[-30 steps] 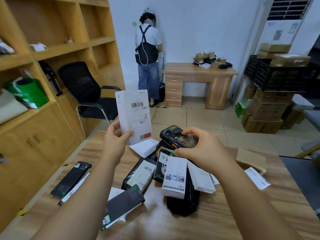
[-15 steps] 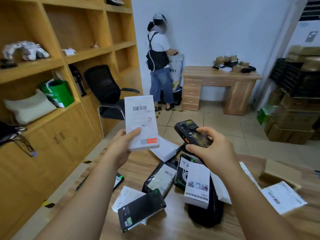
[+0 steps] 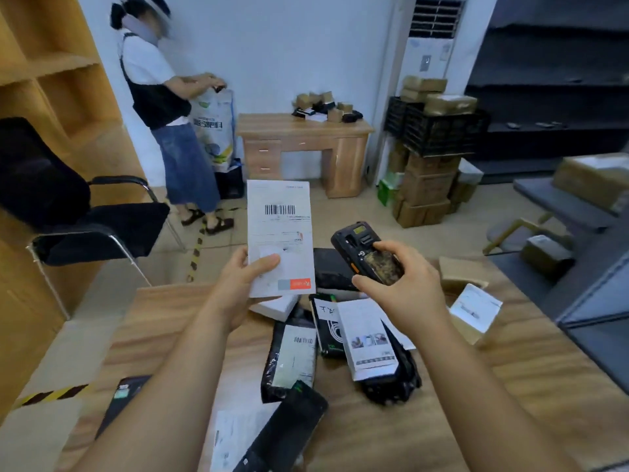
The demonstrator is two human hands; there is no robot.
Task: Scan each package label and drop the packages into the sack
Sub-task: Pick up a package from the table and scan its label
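Note:
My left hand (image 3: 243,284) grips a flat white package (image 3: 279,236) upright by its lower left edge, barcode label facing me. My right hand (image 3: 400,286) holds a black handheld scanner (image 3: 369,252) just right of it, its head pointing away from me. Below both hands, several packages lie in a heap on the wooden table (image 3: 503,386): a black bag with a white label (image 3: 292,356), a white box (image 3: 369,338), a black box (image 3: 325,327). Across the room a person holds a white printed sack (image 3: 214,127) open.
A black office chair (image 3: 68,206) stands left of the table. A wooden desk (image 3: 304,148) with small parcels sits at the far wall. Stacked cardboard boxes (image 3: 425,189) and a black crate (image 3: 439,131) stand at the right. Grey shelving (image 3: 578,212) holds parcels.
The view has swung right and down. The white package and scanner stay held side by side; the person across the room has turned and now holds the sack open.

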